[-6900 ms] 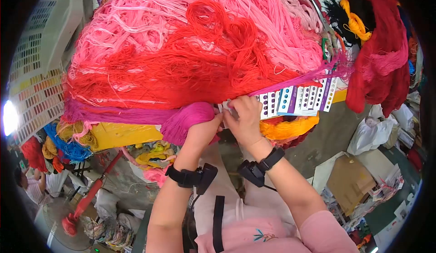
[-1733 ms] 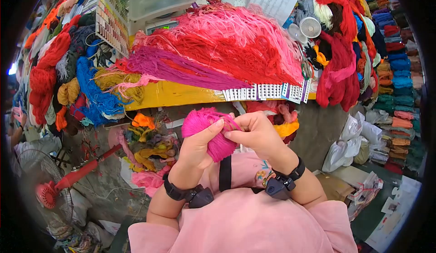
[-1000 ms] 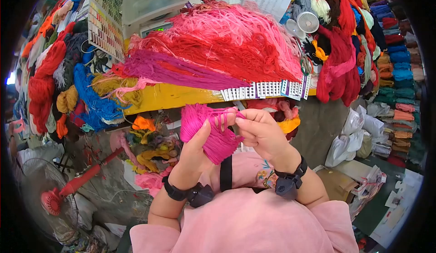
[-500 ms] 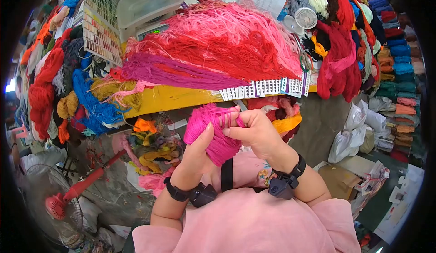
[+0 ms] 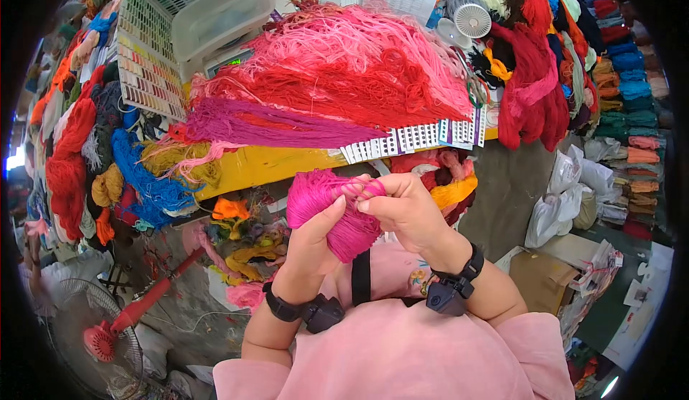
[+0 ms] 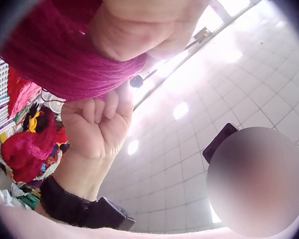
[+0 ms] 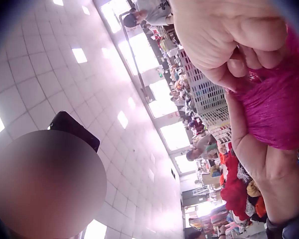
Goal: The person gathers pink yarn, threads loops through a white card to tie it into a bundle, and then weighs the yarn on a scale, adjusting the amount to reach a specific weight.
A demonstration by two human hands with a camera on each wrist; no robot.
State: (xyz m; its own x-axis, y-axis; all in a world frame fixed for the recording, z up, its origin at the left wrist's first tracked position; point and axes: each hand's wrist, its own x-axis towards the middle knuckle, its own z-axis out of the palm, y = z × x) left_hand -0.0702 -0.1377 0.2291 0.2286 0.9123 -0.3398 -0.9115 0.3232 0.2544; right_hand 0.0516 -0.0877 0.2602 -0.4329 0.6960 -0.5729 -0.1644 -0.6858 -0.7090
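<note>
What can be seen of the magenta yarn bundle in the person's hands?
The magenta yarn bundle is thick and rounded, made of many fine strands, some of them looped over fingers at its upper right. The left hand grips it, thumb across the front; the right hand pinches strands there. In the head view, it is held between the pink shirt and the yellow table edge.

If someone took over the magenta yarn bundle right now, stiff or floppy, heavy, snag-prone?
Likely soft and floppy: the magenta yarn bundle is all fine strands. Probably light for its size, as the left hand seems to carry it alone. May tangle if tugged: the right hand pinches strands at its top.
</note>
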